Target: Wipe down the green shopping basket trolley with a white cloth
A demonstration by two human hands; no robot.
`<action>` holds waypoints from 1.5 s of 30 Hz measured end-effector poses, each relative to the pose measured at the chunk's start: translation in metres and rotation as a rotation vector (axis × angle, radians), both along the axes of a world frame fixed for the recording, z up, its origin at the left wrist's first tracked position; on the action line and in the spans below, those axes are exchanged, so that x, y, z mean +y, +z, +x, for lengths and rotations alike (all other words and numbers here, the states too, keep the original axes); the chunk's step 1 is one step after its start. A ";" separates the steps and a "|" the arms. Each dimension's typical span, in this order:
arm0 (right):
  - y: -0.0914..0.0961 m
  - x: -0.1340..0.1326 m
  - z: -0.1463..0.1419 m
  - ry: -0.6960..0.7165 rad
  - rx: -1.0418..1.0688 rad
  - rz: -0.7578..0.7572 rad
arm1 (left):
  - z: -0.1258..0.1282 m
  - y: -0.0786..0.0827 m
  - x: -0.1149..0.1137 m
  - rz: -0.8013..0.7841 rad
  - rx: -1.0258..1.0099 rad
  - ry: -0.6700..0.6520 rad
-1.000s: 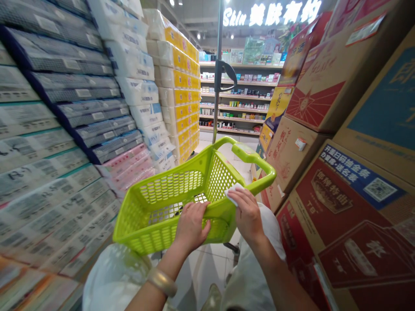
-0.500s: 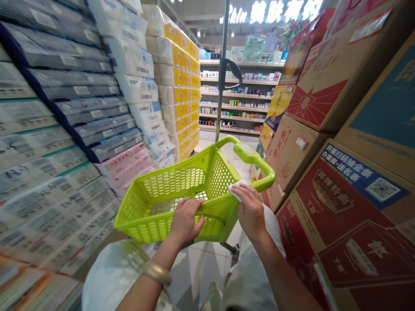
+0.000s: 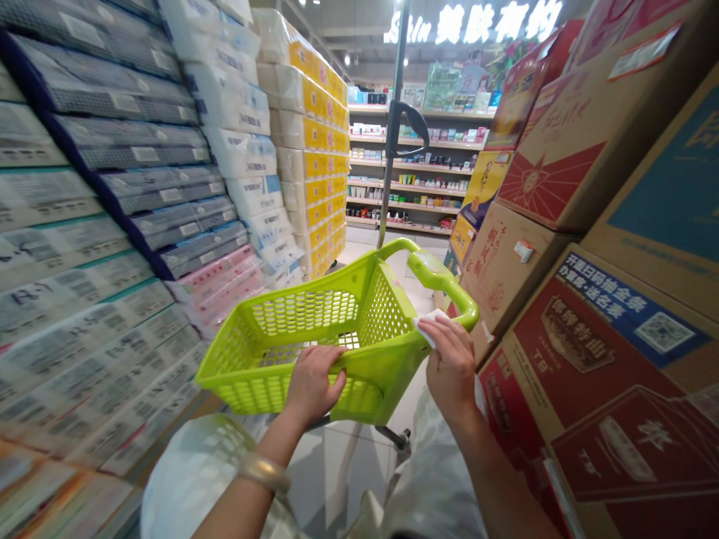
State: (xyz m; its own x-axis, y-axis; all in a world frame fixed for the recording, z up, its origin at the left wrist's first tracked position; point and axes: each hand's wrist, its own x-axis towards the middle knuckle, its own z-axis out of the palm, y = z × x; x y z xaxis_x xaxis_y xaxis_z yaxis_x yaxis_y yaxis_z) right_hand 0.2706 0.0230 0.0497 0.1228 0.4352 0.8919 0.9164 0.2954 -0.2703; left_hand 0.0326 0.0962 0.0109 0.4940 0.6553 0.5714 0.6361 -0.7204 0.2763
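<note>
A lime-green plastic shopping basket (image 3: 292, 322) on a wheeled frame sits tilted in front of me, empty inside. My left hand (image 3: 311, 385) is closed over the basket's near rim, fingers curled inside. My right hand (image 3: 452, 367) presses a small white cloth (image 3: 428, 326) against the basket's right corner, just below its green handle (image 3: 435, 273). A pale bangle (image 3: 264, 471) sits on my left wrist.
Stacked tissue packs (image 3: 112, 224) wall the left side; yellow packs (image 3: 314, 150) stand further back. Brown and red cartons (image 3: 589, 299) tower on the right. A grey pole with a black handle (image 3: 396, 135) rises behind the basket. Store shelves (image 3: 416, 180) cross the far end.
My right hand with the cloth has slid rightward along the basket's rim toward the handle. My left hand shifted slightly left and down, keeping its hold on the rim.
</note>
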 end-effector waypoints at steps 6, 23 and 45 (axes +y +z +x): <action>-0.007 0.000 -0.033 0.059 -0.046 -0.048 | 0.000 0.001 -0.001 0.009 -0.022 0.017; -0.003 -0.004 -0.044 0.151 -0.056 -0.098 | -0.009 0.004 -0.005 0.006 -0.037 0.034; 0.012 -0.014 0.004 -0.013 0.066 0.013 | -0.011 0.004 -0.011 -0.002 -0.051 0.058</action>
